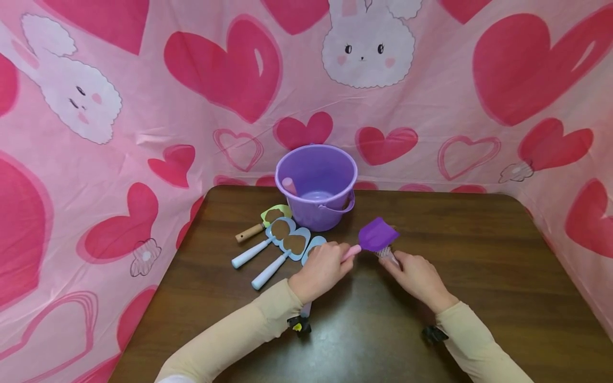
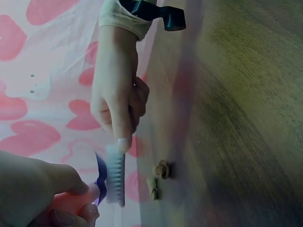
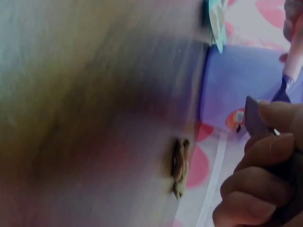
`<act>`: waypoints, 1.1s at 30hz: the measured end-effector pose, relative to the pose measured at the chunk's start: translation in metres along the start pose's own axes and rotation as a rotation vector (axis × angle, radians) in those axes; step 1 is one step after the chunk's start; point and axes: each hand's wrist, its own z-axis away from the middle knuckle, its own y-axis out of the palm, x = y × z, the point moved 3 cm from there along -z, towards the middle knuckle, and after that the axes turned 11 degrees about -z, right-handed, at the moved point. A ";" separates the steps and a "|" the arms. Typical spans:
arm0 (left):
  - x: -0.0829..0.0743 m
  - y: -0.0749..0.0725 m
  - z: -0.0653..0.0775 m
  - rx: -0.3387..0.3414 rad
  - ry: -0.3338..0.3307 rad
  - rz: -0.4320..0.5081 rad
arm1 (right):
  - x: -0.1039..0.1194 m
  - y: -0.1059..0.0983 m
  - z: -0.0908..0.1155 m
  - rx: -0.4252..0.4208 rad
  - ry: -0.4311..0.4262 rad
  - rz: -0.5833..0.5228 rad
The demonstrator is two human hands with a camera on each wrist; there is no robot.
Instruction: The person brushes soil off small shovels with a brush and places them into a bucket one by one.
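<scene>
My left hand [image 1: 322,270] grips the pink handle of a toy shovel [image 1: 378,234] with a purple blade. The blade is raised, angled above the table in front of the bucket. In my right hand [image 1: 421,279] is a brush [image 2: 116,175] with pale bristles, held close beside the blade; whether they touch I cannot tell. Two small brown pieces lie on the table near the brush in the left wrist view: a curled one [image 2: 162,169] and a longer one [image 2: 152,188]. The blade mostly hides them in the head view.
A purple bucket [image 1: 316,213] stands at the back with a pink handle end [image 1: 289,185] inside. Left of it lie light-blue tools [image 1: 294,242] with pale handles and a green one [image 1: 276,214] with a wooden handle. Heart-printed cloth [image 1: 220,69] surrounds the wooden table [image 1: 479,239].
</scene>
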 end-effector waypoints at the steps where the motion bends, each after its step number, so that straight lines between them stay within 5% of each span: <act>1: 0.000 0.000 0.000 0.002 0.001 0.007 | -0.001 -0.003 -0.001 -0.013 0.009 0.010; 7: 0.001 -0.001 0.002 0.026 0.002 0.038 | -0.011 -0.018 -0.004 -0.062 0.046 0.049; 17: 0.003 -0.006 0.002 0.047 -0.019 0.063 | -0.015 -0.016 -0.001 0.036 0.040 -0.052; 25: 0.010 -0.034 -0.003 0.000 -0.062 0.156 | -0.010 -0.011 0.004 0.123 0.101 -0.010; 33: 0.024 -0.072 -0.008 -0.015 -0.109 0.205 | -0.004 -0.015 0.004 0.057 0.081 0.073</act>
